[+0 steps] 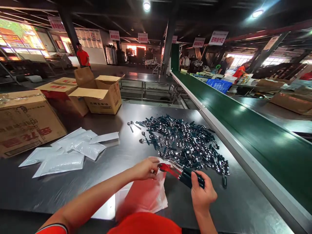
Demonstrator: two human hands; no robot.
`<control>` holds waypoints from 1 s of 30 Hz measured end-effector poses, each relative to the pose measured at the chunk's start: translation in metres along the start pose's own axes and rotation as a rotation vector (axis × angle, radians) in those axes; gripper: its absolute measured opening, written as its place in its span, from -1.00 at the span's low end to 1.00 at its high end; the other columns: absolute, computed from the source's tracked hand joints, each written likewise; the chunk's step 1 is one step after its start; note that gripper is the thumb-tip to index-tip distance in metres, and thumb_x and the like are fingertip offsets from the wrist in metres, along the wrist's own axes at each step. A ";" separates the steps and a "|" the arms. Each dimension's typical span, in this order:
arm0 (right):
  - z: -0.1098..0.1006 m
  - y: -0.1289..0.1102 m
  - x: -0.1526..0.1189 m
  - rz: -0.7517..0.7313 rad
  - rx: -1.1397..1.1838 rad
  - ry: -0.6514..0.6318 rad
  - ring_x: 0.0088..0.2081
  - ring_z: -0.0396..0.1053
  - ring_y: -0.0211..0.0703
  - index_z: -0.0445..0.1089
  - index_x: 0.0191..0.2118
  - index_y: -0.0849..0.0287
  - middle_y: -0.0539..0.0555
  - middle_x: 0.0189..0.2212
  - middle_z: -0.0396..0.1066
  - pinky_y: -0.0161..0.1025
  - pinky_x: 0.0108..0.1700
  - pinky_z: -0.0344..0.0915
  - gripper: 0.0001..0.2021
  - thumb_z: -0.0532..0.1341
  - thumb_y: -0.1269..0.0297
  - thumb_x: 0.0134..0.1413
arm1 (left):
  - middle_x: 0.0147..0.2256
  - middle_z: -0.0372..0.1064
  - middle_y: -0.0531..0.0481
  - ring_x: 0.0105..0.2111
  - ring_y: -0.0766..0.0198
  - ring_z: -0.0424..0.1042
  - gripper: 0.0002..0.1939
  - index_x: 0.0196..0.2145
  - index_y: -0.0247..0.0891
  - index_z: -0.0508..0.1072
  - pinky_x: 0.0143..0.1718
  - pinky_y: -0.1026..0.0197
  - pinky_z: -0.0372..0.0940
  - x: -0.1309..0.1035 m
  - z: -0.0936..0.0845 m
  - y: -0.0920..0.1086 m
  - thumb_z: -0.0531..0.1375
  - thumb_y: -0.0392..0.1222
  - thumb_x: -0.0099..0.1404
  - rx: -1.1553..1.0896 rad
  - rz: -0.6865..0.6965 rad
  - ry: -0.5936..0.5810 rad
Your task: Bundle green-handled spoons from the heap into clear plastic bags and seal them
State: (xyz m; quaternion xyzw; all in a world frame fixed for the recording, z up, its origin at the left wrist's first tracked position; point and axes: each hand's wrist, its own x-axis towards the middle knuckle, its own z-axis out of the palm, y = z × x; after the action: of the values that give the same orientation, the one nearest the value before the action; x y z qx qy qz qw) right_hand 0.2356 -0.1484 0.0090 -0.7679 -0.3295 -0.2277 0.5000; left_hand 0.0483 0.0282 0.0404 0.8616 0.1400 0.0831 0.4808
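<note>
My right hand (203, 191) is closed round the dark handles of several spoons (186, 177), their metal bowls pointing left. My left hand (146, 168) pinches the top edge of a pale plastic mailing bag (146, 195), which hangs down over the table's near side and looks reddish. The spoon bowls are right at the bag's upper edge, beside my left fingers; whether any are inside the mouth I cannot tell. Beyond my hands spreads a large pile of loose spoons (177, 136) with dark green handles.
Several white padded mailers (60, 162) lie on the metal table (97, 191) at left. Behind them stand a closed carton (29, 123) and an open carton (104, 97). A green conveyor belt (239, 120) runs along the right. A person in red (83, 58) stands far back left.
</note>
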 end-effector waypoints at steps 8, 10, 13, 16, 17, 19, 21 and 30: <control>-0.030 -0.035 0.024 -0.864 0.003 -0.094 -0.35 0.53 -0.15 0.41 -0.29 0.10 0.08 -0.38 0.57 -0.28 -0.31 0.46 -0.95 0.25 0.28 0.12 | 0.13 0.30 -0.23 0.12 -0.13 0.27 -0.91 -0.53 -0.25 0.54 0.01 -0.09 0.24 -0.001 0.008 -0.006 0.33 -0.19 0.04 -0.119 -0.006 0.104; -0.039 -0.047 0.026 -1.036 0.086 -0.165 -0.30 0.53 -0.13 0.41 -0.28 0.11 0.09 -0.38 0.56 -0.25 -0.27 0.48 -0.96 0.25 0.33 0.11 | 0.14 0.28 -0.20 0.12 -0.10 0.27 -0.88 -0.54 -0.26 0.54 0.07 -0.11 0.20 0.002 0.010 -0.010 0.35 -0.17 0.02 -0.111 0.025 0.134; -0.041 -0.059 0.030 -1.128 0.187 -0.187 -0.29 0.53 -0.10 0.41 -0.27 0.17 0.14 -0.40 0.55 -0.23 -0.25 0.48 -0.93 0.23 0.43 0.10 | 0.22 0.18 -0.14 0.22 -0.11 0.13 -0.88 -0.56 -0.27 0.55 0.19 -0.12 0.08 0.003 0.013 -0.013 0.38 -0.19 -0.03 -0.078 0.097 0.136; -0.032 -0.063 0.038 -1.037 0.205 -0.315 -0.34 0.51 -0.14 0.39 -0.23 0.18 0.14 -0.40 0.53 -0.28 -0.31 0.46 -0.92 0.17 0.39 0.17 | 0.28 0.07 -0.09 0.28 -0.11 0.00 -0.93 -0.54 -0.26 0.56 0.25 -0.10 -0.01 -0.001 0.022 -0.011 0.33 -0.22 0.04 0.024 0.224 0.073; -0.028 -0.063 0.041 -0.989 0.197 -0.380 -0.36 0.50 -0.16 0.38 -0.22 0.18 0.12 -0.41 0.52 -0.30 -0.34 0.44 -0.92 0.14 0.37 0.20 | 0.30 0.03 -0.10 0.29 -0.11 -0.02 -0.91 -0.53 -0.26 0.57 0.26 -0.09 0.00 -0.003 0.026 -0.010 0.30 -0.22 0.08 0.087 0.277 0.052; -0.020 -0.064 0.045 -0.889 0.154 -0.513 -0.42 0.46 -0.21 0.36 -0.23 0.18 0.07 -0.45 0.47 -0.33 -0.41 0.37 -0.88 0.09 0.31 0.25 | 0.33 -0.05 -0.12 0.30 -0.11 -0.04 -0.86 -0.50 -0.28 0.57 0.25 -0.08 0.04 -0.005 0.036 -0.007 0.24 -0.21 0.15 0.221 0.368 0.029; -0.012 -0.067 0.045 -0.797 0.074 -0.592 -0.47 0.42 -0.23 0.36 -0.26 0.18 0.04 -0.49 0.43 -0.34 -0.46 0.31 -0.80 0.03 0.25 0.29 | 0.33 -0.06 -0.15 0.29 -0.10 -0.02 -0.83 -0.46 -0.31 0.57 0.25 -0.05 0.07 -0.005 0.044 -0.003 0.22 -0.19 0.19 0.297 0.430 0.026; -0.016 -0.066 0.045 -0.429 0.082 -0.521 0.15 0.20 0.20 0.26 0.09 0.11 0.26 0.11 0.27 0.22 0.13 0.12 -0.48 -0.01 -0.14 0.19 | 0.24 0.13 -0.30 0.26 0.03 0.10 -0.84 -0.34 -0.34 0.49 0.21 -0.03 0.18 0.001 0.035 0.032 0.11 -0.30 0.30 0.357 0.658 0.377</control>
State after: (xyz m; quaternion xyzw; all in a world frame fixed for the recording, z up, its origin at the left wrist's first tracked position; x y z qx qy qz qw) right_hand 0.2173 -0.1320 0.0867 -0.6926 -0.6093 -0.1104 0.3699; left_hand 0.0643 -0.0156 0.0491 0.8998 -0.0448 0.3630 0.2377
